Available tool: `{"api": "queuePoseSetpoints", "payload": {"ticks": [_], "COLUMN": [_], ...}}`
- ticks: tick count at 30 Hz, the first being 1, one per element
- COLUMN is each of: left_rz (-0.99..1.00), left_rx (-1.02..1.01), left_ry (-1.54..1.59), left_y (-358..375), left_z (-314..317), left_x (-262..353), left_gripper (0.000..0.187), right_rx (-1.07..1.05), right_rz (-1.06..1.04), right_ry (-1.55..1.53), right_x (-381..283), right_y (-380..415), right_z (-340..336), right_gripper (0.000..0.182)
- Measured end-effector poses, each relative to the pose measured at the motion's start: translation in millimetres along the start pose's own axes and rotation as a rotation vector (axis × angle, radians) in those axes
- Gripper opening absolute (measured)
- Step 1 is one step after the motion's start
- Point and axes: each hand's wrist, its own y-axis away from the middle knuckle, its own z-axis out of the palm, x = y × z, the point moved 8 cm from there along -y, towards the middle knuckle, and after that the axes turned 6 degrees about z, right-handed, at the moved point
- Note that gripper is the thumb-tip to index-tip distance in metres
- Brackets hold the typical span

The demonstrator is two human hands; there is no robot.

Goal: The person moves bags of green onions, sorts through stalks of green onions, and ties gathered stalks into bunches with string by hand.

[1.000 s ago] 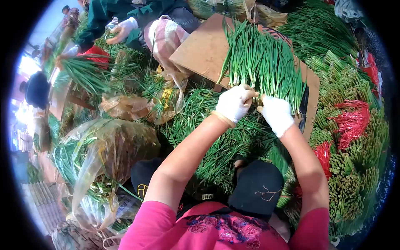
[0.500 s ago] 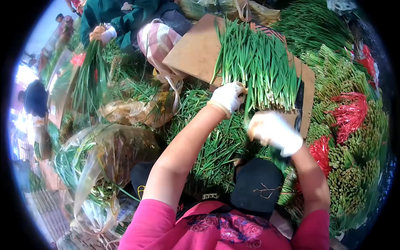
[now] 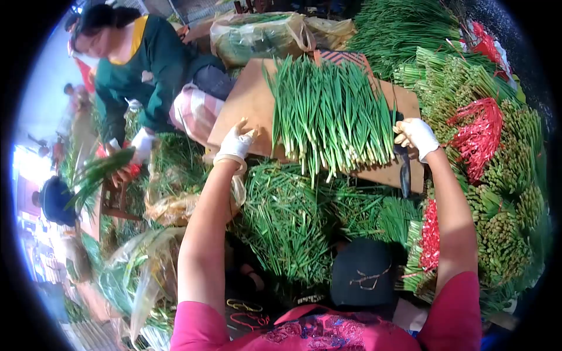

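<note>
A wide layer of garlic chives (image 3: 333, 114) lies on a tan board (image 3: 243, 105), leaves pointing away from me and pale stem ends towards me. Some stems stick out past the near edge. My left hand (image 3: 236, 143), in a white glove, is open beside the board's left edge, apart from the chives. My right hand (image 3: 418, 137), gloved too, has its bent fingers spread at the right side of the layer. Those fingertips overlap the dark handle of what looks like a knife (image 3: 405, 175), lying along the board's right side.
Loose chive leaves (image 3: 287, 222) are heaped below the board. On the right, stacked bundles (image 3: 509, 216) stand with red plastic string (image 3: 477, 131). A person (image 3: 143, 70) in dark green sits at left, holding chives (image 3: 105, 169). Clear plastic bags (image 3: 146, 269) lie lower left.
My hands have moved apart, the left one leftwards off the chives and the right one up to the board's right side. The other person's bunch is now held sideways.
</note>
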Motion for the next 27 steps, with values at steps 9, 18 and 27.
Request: {"api": "queuePoseSetpoints", "payload": {"ticks": [9, 18, 27], "left_rz": [-0.26, -0.322, -0.272], "left_rx": [-0.208, -0.277, -0.409], "left_ry": [-0.085, 0.348, 0.186], "left_y": [-52, -3, -59], "left_z": [133, 130, 196], "left_x": [44, 39, 38], "left_gripper": [0.087, 0.09, 0.081], "right_rx": [0.02, 0.089, -0.376], "right_rz": [0.047, -0.139, -0.007], "right_ry": [0.025, 0.124, -0.471], "right_x": [-35, 11, -66], "right_y": [-55, -54, -71], "right_z": [75, 81, 142], "right_gripper": [0.068, 0.077, 0.065]}}
